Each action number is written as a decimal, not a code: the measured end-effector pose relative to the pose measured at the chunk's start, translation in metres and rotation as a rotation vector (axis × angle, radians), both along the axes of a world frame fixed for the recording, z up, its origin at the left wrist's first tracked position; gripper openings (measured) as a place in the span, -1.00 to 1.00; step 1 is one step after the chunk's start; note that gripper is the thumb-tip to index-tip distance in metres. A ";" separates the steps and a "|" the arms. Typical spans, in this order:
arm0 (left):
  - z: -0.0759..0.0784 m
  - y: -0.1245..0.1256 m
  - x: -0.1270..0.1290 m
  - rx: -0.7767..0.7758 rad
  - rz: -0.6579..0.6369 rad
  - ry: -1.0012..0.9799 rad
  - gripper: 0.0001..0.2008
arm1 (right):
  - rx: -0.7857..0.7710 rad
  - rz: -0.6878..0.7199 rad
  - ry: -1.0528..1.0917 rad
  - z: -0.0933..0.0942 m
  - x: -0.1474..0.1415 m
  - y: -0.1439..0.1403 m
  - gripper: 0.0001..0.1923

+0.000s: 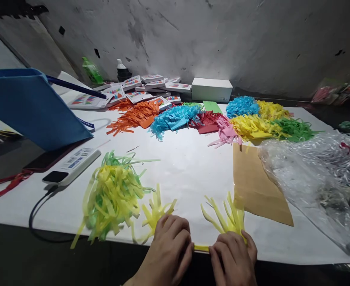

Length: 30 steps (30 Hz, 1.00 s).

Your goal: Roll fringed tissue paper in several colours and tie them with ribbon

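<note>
At the near edge of the white counter (189, 167), the left hand (169, 250) and right hand (233, 258) lie knuckles up, fingers curled down onto a yellow fringed paper strip (222, 220). Its fringes stick up beyond both hands; whether the fingertips pinch it or only press is hidden. A yellow-and-green fringe pile (112, 196) lies just left, a brown envelope (258, 186) to the right.

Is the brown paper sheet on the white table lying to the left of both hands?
No, the brown paper sheet lies to the right of the left hand and the right hand, beside the clear plastic bag.
</note>
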<state>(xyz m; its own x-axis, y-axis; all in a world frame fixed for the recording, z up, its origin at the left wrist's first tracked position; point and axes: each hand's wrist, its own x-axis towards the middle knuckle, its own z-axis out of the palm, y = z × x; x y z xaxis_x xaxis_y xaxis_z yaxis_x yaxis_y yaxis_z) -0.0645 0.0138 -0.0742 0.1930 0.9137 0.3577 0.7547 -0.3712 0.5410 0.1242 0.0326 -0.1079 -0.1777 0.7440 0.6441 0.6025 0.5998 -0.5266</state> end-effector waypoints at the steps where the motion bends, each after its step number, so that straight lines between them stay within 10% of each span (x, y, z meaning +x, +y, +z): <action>1: 0.003 0.001 0.002 -0.013 0.021 0.020 -0.86 | -0.007 -0.027 -0.004 0.000 -0.002 -0.001 -0.77; 13: 0.015 -0.012 -0.008 -0.160 -0.124 -0.089 -0.80 | 0.295 0.138 -0.165 0.004 0.002 -0.004 -0.74; 18: 0.047 -0.006 -0.001 -0.728 -0.215 -0.521 -0.79 | 0.479 0.051 -0.055 0.030 0.012 -0.002 -0.70; 22: 0.043 0.006 0.026 -1.128 -0.238 -1.002 -0.52 | 0.450 0.125 -0.164 0.053 0.034 0.004 -0.76; 30: 0.029 0.013 0.068 -0.519 -0.286 -0.777 -0.53 | 0.403 0.035 -0.056 0.015 0.060 0.003 -0.86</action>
